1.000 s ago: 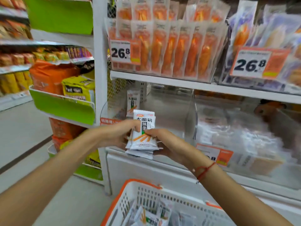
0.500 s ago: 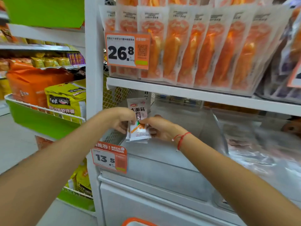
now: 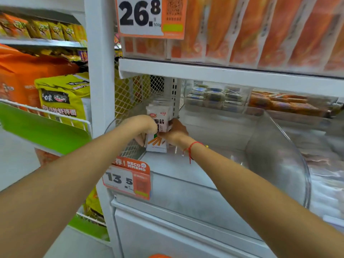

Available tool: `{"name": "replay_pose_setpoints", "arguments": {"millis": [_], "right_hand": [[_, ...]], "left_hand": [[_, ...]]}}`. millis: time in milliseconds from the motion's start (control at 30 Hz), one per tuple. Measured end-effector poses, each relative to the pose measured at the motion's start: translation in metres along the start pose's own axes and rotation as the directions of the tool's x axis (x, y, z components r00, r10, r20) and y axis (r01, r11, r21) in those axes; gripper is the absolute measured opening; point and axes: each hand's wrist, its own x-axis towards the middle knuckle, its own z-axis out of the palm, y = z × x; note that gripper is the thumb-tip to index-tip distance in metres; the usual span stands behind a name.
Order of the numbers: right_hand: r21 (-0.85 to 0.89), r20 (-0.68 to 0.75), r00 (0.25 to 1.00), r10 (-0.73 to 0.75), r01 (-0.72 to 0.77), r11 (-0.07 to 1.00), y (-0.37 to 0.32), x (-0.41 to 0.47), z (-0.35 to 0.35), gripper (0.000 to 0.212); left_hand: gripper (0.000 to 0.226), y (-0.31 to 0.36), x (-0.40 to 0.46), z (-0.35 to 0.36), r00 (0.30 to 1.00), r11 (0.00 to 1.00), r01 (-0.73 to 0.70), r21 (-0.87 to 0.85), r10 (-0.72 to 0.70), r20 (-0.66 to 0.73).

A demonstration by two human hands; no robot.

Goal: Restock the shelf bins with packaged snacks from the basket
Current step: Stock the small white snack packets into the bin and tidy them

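Packets (image 3: pixel 158 127) upright, long axis vertical, pinched between our hands: left hand (image 3: pixel 144 127) gripping one edge, right hand (image 3: pixel 174 133) the other. Stack sits deep in the bin (image 3: pixel 279 146), at its left wall, equally near both hands.

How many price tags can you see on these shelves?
2. One price tag reading 26.8 hangs from the upper shelf; another reading 13.5 sits on the front edge of the clear bin below. Others may be out of frame.
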Motion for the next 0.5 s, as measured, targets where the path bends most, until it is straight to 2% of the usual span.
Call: {"name": "replay_pose_setpoints", "arguments": {"millis": [133,200,267,333,433,500], "right_hand": [[0.086,0.018,0.999,0.040,-0.041,0.995,-0.001,0.002,0.008,0.052],[0.220,0.070,0.995,0.073,-0.087,0.972,-0.003,0.000,0.005,0.053],[0.342,0.138,0.983,0.121,-0.162,0.925,-0.002,-0.001,0.000,0.053],[0.397,0.185,0.973,0.137,-0.201,0.895,0.000,-0.003,-0.005,0.047],[0.398,0.161,0.976,0.149,-0.203,0.895,0.004,-0.003,-0.014,0.042],[0.359,0.154,0.980,0.130,-0.178,0.916,0.004,-0.006,-0.017,0.023]], "left_hand": [[0.034,-0.006,0.000,0.000,0.994,0.979,-0.108,0.175,0.107,0.014],[0.034,-0.006,-0.001,0.002,0.974,0.931,-0.207,0.301,0.225,-0.027],[0.043,-0.002,-0.010,0.005,0.958,0.857,-0.268,0.441,0.287,0.023],[0.053,0.002,-0.014,0.008,0.957,0.788,-0.283,0.547,0.274,0.100],[0.064,0.005,-0.022,0.007,0.962,0.704,-0.273,0.656,0.207,0.178],[0.063,0.008,-0.026,0.005,0.963,0.671,-0.268,0.692,0.196,0.184]]}}
